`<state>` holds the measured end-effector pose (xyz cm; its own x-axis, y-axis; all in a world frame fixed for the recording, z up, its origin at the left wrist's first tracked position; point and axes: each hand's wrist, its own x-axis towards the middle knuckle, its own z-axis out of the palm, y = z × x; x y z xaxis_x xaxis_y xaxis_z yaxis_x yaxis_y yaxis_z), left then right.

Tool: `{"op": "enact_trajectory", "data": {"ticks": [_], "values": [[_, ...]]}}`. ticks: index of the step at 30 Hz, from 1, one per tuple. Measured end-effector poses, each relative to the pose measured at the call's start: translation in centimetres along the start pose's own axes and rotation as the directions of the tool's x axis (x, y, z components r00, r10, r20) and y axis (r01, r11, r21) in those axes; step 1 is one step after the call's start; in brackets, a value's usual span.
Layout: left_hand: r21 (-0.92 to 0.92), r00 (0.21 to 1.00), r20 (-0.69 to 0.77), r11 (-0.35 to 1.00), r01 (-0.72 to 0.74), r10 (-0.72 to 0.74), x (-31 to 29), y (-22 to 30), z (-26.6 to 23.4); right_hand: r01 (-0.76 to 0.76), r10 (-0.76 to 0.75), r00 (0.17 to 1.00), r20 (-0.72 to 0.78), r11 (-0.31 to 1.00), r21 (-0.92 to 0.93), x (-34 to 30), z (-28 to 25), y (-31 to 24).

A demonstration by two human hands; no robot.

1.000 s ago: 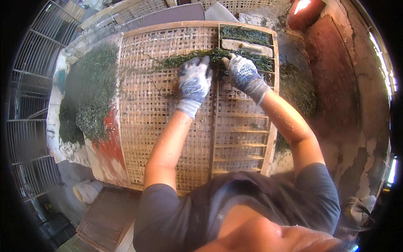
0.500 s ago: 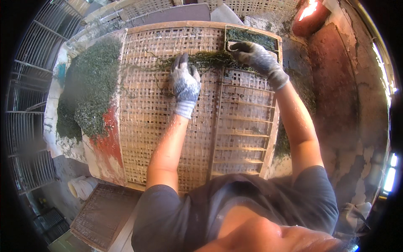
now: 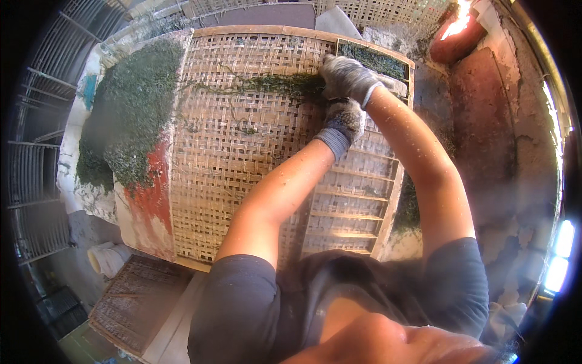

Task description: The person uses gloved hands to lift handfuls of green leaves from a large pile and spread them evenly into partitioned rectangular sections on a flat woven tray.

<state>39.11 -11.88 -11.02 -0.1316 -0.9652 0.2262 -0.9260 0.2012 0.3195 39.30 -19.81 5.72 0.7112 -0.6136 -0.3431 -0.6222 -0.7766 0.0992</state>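
Note:
A long bundle of dark green, seaweed-like strands (image 3: pixel 282 85) lies across the woven bamboo mat (image 3: pixel 236 164), toward its far side. Its right end passes under my hands. My right hand (image 3: pixel 350 79), in a grey-and-white work glove, curls over that end. Just below and touching it is my gloved left hand (image 3: pixel 345 118), closed on the strands; its fingertips are mostly hidden. Both hands are over the slatted wooden frame (image 3: pixel 348 193) at the mat's right. The frame's far compartment holds packed green strands (image 3: pixel 374 59).
A large heap of the green strands (image 3: pixel 136 103) sits left of the mat on a pale, red-stained surface (image 3: pixel 151 203). Metal racks (image 3: pixel 45 176) stand at far left. A brown slatted panel (image 3: pixel 136 303) lies near left. Bright flame or light glows by a reddish block (image 3: pixel 451 45) at far right.
My left hand has moved right, from the middle of the strands to beside my right hand. My right hand has shifted slightly left and nearer, off the far compartment's edge.

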Motion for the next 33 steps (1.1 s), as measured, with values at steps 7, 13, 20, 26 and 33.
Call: {"op": "enact_trajectory", "data": {"ticks": [7,13,20,26,33], "values": [[0.072,0.954,0.295,0.994,-0.084,0.06,0.7,1.0,-4.3,0.333,-0.276,0.941,-0.198,0.637,0.695,-1.9,6.4,6.9],[0.127,0.988,0.043,0.98,-0.153,0.149,-1.2,0.6,-7.3,0.323,-0.094,0.943,-0.319,0.489,0.81,-8.0,10.7,13.0],[0.143,0.988,0.111,0.982,-0.121,0.105,-0.9,0.9,-7.3,0.132,0.153,0.961,-0.231,0.479,0.868,-13.1,12.6,15.4],[0.093,0.988,0.096,0.987,-0.134,0.125,-1.1,0.5,-8.0,-0.089,0.31,0.861,-0.404,0.873,0.48,-12.1,7.5,3.9],[-0.047,0.958,-0.201,0.975,-0.218,0.204,-2.8,0.7,-9.8,0.092,0.317,0.571,-0.757,0.892,0.443,-12.2,8.1,3.1]]}}
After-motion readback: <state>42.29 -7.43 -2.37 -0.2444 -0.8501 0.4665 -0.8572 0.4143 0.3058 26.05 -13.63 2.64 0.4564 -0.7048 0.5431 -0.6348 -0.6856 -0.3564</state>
